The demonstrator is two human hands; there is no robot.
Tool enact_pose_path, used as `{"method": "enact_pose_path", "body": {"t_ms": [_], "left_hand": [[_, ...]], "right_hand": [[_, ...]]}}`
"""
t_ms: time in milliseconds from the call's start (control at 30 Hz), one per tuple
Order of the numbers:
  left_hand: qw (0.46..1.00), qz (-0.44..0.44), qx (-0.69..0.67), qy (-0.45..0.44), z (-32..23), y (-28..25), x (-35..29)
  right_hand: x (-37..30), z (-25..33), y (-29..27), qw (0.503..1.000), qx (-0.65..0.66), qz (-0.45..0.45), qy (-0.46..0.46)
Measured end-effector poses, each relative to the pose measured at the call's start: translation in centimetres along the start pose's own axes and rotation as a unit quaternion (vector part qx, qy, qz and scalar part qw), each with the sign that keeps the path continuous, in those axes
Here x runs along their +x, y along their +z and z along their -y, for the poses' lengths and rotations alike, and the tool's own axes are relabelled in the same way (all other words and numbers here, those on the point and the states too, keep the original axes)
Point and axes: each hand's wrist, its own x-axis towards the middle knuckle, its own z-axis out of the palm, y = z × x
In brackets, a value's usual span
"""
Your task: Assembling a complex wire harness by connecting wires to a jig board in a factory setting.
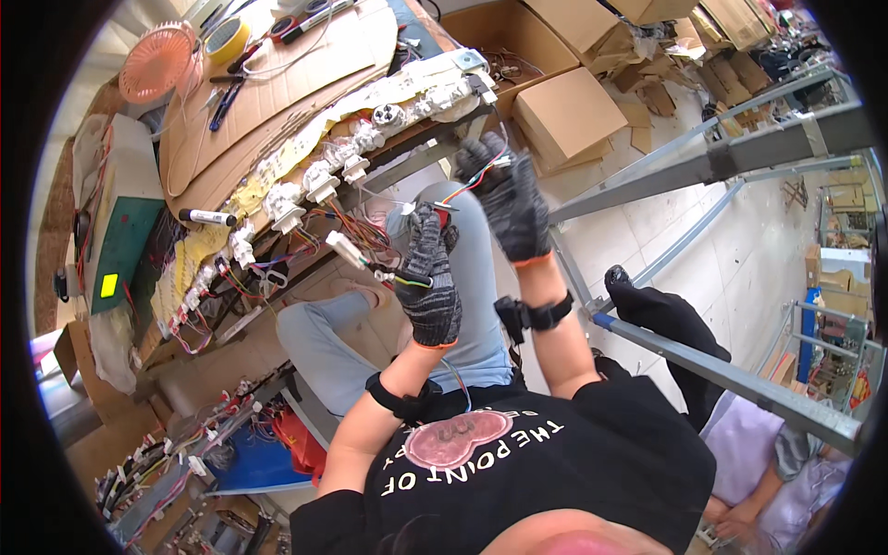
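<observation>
Both my hands wear dark grey knitted gloves with orange cuffs, above my lap beside the table edge. My left hand (429,287) is closed round a wire harness. Its dark sleeved part (407,277) crosses my palm, and a white connector (346,249) sticks out toward the table. A small metal piece with a red part (445,211) shows at my left fingertips; its kind is unclear. Thin coloured wires (472,183) run from there to my right hand (514,203), which is closed on them near a small white plug (502,161).
White connectors and sockets (319,182) line the table edge, with bundled wires (356,227) hanging below. Cardboard (277,102), tape (227,40), pens and a pink fan (159,63) lie behind. Cardboard boxes (569,116) stand far right, metal rails (721,166) at right. Another person (768,462) sits lower right.
</observation>
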Motion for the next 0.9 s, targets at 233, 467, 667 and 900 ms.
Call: {"method": "enact_pose_path", "body": {"t_ms": [233,467,667,900], "left_hand": [[0.988,0.02,0.147,0.036,0.3,-0.5,-0.8],[0.992,0.066,0.096,0.041,0.6,-1.7,-0.4],[0.941,0.301,0.145,0.056,-0.9,-4.0,0.3],[0.932,0.322,0.157,0.046,-1.2,-4.8,1.1]], "right_hand": [[0.0,-1.9,0.0,0.994,-0.1,0.014,-0.029],[0.8,-1.3,-4.7,0.974,0.045,-0.219,-0.041],[2.1,2.3,0.2,0.823,-0.556,0.089,0.081],[5.2,3.3,2.4,0.831,-0.539,0.119,0.067]]}}
